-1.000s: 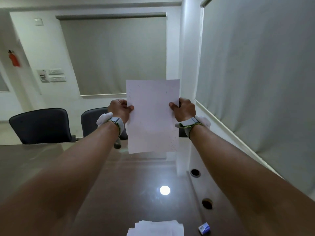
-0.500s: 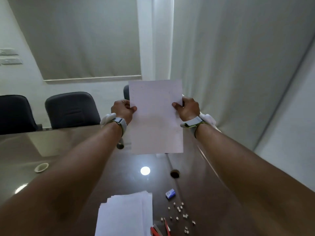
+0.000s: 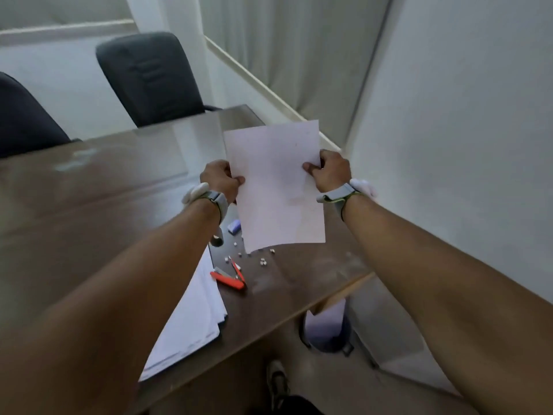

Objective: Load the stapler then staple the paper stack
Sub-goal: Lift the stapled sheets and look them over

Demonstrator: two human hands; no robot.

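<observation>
I hold a thin stack of white paper [image 3: 276,187] upright in the air above the table. My left hand [image 3: 220,179] grips its left edge and my right hand [image 3: 330,172] grips its right edge. Below it on the table lies a red stapler [image 3: 229,278], swung open. Several small staple pieces [image 3: 263,260] are scattered beside it. A small blue staple box [image 3: 234,226] sits just beyond, partly hidden by the held paper. A larger pile of white sheets [image 3: 191,319] lies on the table under my left forearm.
The brown table [image 3: 89,187] ends at a front edge near the bottom right. Two dark office chairs [image 3: 149,76] stand at the far side. A bin [image 3: 327,327] with a white liner sits on the floor under the table's corner. A wall stands close on the right.
My view has tilted downward and to the right, bringing the stapler, staples, paper pile and floor into sight. Both hands keep the same grip on the paper, now lower over the table.
</observation>
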